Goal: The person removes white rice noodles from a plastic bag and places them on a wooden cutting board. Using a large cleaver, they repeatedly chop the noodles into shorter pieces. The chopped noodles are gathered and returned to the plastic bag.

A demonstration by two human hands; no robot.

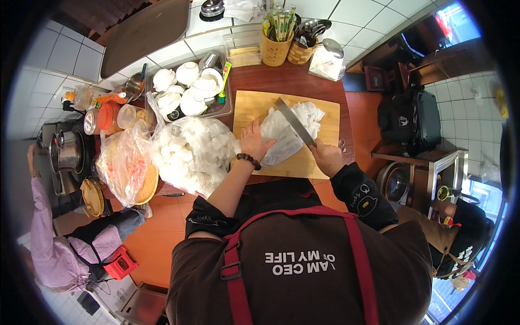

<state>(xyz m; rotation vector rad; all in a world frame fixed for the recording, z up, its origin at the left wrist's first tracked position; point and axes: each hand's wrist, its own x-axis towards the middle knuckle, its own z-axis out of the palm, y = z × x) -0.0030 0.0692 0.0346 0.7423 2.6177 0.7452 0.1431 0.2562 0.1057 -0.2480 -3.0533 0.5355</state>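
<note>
My right hand (328,157) grips the handle of a wide-bladed kitchen knife (295,122), its blade pointing away to the upper left. Under the blade lies a heap of soft white sheet-like food (280,142), cut into ragged strips toward the right; what food it is, I cannot tell. The heap rests on a wooden cutting board (248,105). Flat along the heap's left edge is my left hand (256,140), thumb spread onto the white food and a beaded bracelet at the wrist. A clear plastic bag full of white pieces (191,154) bulges just left of this hand.
A plastic bin (229,107) of white bowls stands behind the bag. Chopsticks and spoons fill two holders (277,50) at the back. Jars (109,115) and another plastic bag (126,162) crowd the left. A person (65,252) reaches toward a pot (67,150); another person (459,235) is at right.
</note>
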